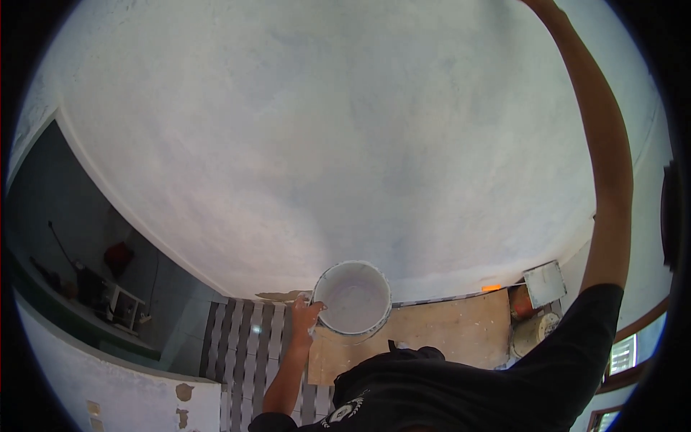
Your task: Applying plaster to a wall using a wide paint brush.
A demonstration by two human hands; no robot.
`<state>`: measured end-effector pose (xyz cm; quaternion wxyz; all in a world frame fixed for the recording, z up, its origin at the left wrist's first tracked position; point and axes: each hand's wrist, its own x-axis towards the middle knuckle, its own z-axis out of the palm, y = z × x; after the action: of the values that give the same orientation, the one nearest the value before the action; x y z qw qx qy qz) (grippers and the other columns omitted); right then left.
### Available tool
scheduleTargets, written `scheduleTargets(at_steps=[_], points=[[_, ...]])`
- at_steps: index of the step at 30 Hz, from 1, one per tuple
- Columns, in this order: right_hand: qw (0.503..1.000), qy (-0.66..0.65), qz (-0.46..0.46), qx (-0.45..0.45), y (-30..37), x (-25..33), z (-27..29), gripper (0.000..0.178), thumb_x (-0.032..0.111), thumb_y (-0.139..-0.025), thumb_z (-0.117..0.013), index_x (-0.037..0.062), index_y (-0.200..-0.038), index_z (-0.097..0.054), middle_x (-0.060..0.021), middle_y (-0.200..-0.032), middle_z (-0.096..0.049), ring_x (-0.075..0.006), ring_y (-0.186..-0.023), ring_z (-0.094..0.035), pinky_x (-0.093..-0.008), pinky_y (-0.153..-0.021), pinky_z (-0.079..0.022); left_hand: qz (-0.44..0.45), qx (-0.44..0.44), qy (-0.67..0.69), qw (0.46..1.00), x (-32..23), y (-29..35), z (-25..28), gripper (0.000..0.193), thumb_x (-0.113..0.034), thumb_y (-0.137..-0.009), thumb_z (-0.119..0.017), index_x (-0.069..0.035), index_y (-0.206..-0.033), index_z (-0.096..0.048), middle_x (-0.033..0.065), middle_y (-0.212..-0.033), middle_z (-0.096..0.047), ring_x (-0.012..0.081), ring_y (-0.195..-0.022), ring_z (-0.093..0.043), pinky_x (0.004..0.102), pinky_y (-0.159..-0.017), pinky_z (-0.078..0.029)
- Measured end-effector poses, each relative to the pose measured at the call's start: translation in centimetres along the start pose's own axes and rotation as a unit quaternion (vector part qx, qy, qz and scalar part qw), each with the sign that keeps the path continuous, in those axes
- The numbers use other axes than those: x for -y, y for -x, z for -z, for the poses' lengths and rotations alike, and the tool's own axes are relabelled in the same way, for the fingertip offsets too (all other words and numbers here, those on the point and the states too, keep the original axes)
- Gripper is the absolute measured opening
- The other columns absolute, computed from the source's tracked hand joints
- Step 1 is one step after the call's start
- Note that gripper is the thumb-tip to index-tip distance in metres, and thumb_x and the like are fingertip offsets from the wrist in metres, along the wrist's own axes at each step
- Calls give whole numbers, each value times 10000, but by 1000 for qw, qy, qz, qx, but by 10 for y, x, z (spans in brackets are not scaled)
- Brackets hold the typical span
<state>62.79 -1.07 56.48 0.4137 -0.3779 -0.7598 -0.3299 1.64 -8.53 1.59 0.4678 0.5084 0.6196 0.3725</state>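
I have the left hand (306,311) pinching the left rim of the bucket (321,317), its skin flecked with wet-looking white. The bucket sits in the near middle of the scene, round and pale with smeared walls, and holds a smooth, whitish liquid (353,301); I cannot tell whether it hangs or rests on something. My view of the right hand (538,3) is a mere sliver at the far right, where the bare forearm (603,137) stretches up, so I cannot tell whether its fingers are spread or pressed together. The wall (345,144) fills the far side, matt and chalky, clouded with grey patches. Below the bucket I see a flat tan board (446,324) with pale specks, and left of that, tiles (245,345) in wavy grey-and-white stripes. Near the right end of the board stand a round cream tub (529,335) and a square, pale grey panel (545,284).
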Motion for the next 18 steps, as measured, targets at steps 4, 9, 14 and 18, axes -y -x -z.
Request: scheduleTargets(at_steps=[4,9,14,18], points=[[967,226,-106,-57,-36,35,-14,317,280,-864,-694,114,-1134,-683,-118,-1044,-701,-271,-883,-673,-380,-825,-526,60,-8,-37,997,-52,22,-6,313,-60,-630,-680,10,-913,-566,70,-774,-573,184,-643,-565,334,-563,-459],[982,-155,27,-105,26,27,-80,267,214,-830,-704,47,-1039,-714,-141,-969,-719,-297,-868,-685,-390,-814,-536,55,-12,-18,998,-17,16,2,282,-38,-628,-683,26,-869,-551,82,-773,-573,169,-652,-550,335,-549,-443],[968,244,48,29,222,30,-183,482,79,-787,-711,111,-1255,-598,-87,-1268,-618,-246,-1174,-593,-362,-957,-515,76,-36,25,996,-22,18,-3,212,-1,-622,-680,-1,-774,-531,58,-733,-562,141,-642,-528,325,-542,-417],[989,137,4,53,326,90,-217,365,140,-797,-707,26,-1137,-638,-139,-1081,-675,-298,-1015,-653,-384,-877,-545,93,-3,49,994,-14,6,-2,209,8,-622,-676,-17,-769,-530,36,-699,-550,135,-606,-523,310,-519,-400]])
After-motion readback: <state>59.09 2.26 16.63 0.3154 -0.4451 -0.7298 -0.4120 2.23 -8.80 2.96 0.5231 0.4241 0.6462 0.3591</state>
